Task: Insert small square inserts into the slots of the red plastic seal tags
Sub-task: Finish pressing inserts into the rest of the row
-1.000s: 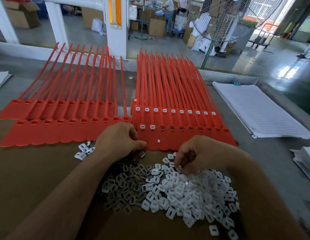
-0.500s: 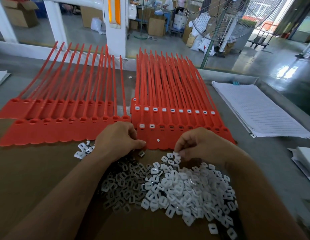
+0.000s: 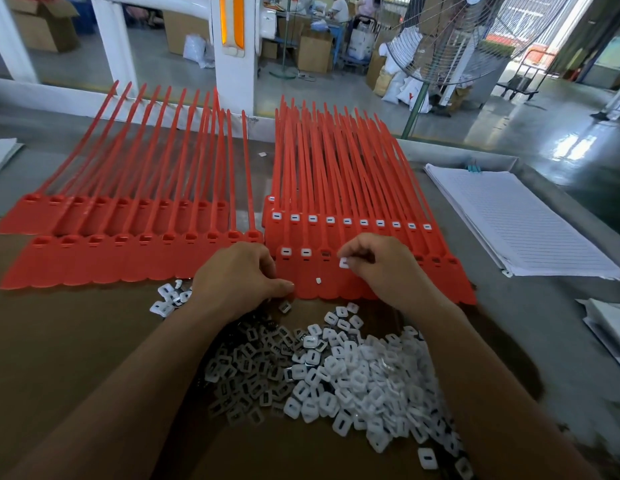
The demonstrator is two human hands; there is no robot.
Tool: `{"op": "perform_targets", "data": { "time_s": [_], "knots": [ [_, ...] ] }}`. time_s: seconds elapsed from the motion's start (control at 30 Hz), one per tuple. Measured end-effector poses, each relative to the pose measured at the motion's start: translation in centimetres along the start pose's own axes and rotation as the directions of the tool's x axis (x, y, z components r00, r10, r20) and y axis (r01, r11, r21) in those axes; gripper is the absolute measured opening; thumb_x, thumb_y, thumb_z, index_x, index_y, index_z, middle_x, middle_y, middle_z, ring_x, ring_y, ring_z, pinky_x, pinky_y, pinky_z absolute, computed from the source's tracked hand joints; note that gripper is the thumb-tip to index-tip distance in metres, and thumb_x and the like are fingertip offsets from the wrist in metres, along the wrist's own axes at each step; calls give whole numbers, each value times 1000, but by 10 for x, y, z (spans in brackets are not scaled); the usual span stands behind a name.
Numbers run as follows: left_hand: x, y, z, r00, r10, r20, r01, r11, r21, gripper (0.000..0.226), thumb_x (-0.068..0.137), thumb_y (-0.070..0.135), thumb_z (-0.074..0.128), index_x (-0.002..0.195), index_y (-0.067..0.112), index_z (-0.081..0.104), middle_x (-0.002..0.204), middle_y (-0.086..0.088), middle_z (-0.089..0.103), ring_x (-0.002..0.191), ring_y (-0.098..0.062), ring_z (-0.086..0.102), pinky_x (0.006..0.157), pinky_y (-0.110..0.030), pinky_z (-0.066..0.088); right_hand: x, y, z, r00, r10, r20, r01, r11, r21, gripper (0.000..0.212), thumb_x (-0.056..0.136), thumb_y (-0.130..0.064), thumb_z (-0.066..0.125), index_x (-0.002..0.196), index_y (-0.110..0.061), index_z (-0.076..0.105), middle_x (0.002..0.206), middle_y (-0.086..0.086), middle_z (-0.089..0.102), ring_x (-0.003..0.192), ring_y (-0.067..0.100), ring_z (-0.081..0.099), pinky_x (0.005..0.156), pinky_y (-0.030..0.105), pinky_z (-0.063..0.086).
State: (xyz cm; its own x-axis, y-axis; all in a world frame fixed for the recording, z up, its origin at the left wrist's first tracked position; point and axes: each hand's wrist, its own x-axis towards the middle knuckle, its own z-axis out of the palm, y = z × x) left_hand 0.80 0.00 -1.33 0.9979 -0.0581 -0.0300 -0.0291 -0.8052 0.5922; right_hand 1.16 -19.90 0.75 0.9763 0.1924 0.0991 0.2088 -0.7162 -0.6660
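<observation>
Two batches of red seal tags lie on the table. The left batch (image 3: 128, 258) has open slots. The right batch (image 3: 353, 244) has white inserts in its back row and in two slots of its front row. My right hand (image 3: 381, 268) pinches one white insert (image 3: 343, 263) just above the front row, near the third and fourth slots. My left hand (image 3: 239, 275) rests with curled fingers on the left end of that front row, thumb pressing its lower edge. A heap of white square inserts (image 3: 336, 375) lies in front of me.
A small cluster of inserts (image 3: 170, 297) lies left of my left hand, and one stray bit (image 3: 318, 280) sits on a tag. A stack of lined paper (image 3: 519, 216) lies to the right, more sheets (image 3: 610, 323) at the right edge. A fan (image 3: 450, 39) stands beyond the table.
My right hand has lifted from the heap with one insert and moved forward over the front row of tags. My left hand has stayed in place.
</observation>
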Motion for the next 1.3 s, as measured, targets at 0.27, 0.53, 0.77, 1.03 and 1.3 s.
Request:
{"op": "perform_targets", "data": {
  "time_s": [0.27, 0.53, 0.77, 1.03, 1.3],
  "knots": [
    [0, 1, -1, 1000, -25, -2, 25, 1000, -13, 25, 66, 44, 74, 70, 24, 60, 69, 9, 64, 66, -5, 58, 66, -31, 50, 20, 3, 21, 994, -15, -111, 12, 1000, -22, 14, 89, -8, 56, 94, -17, 65, 92, -12, 58, 92, 3, 54, 80, 15, 42],
    [0, 2, -1, 1000, -28, 0, 28, 1000, -15, 26, 66, 44, 75, 70, 24, 59, 68, 8, 64, 66, -5, 59, 67, -32, 51, 29, 5, 26, 995, 13, -103, -30, 987, -161, 15, 86, -16, 58, 93, -26, 68, 91, -17, 59, 88, 0, 51, 76, 22, 40],
    [0, 2, 0, 1000, -23, 0, 23, 1000, -8, 26, 67, 44, 74, 70, 25, 58, 69, 9, 63, 65, -5, 59, 65, -30, 50, 27, 5, 31, 985, -91, -150, 46, 959, -278, 22, 86, -7, 58, 99, -19, 71, 100, -8, 60, 93, 8, 55, 77, 23, 43],
    [1, 1, 1, 1000, -11, -6, 11, 1000, -7, 26, 67, 45, 74, 70, 25, 58, 70, 10, 62, 66, -3, 56, 60, -26, 45, 20, 4, 24, 995, -96, 22, 96, 891, -443, 43, 88, -1, 47, 123, -24, 58, 121, -7, 52, 113, 13, 43, 85, 27, 37],
    [2, 2, 2, 1000, -7, -3, 7, 1000, -3, 26, 67, 46, 74, 71, 25, 58, 71, 10, 61, 68, -4, 56, 61, -27, 45, 15, 6, 17, 994, -100, 55, 113, 904, -411, 46, 88, 1, 44, 125, -22, 57, 133, -6, 52, 123, 14, 42, 100, 25, 26]
  ]
}}
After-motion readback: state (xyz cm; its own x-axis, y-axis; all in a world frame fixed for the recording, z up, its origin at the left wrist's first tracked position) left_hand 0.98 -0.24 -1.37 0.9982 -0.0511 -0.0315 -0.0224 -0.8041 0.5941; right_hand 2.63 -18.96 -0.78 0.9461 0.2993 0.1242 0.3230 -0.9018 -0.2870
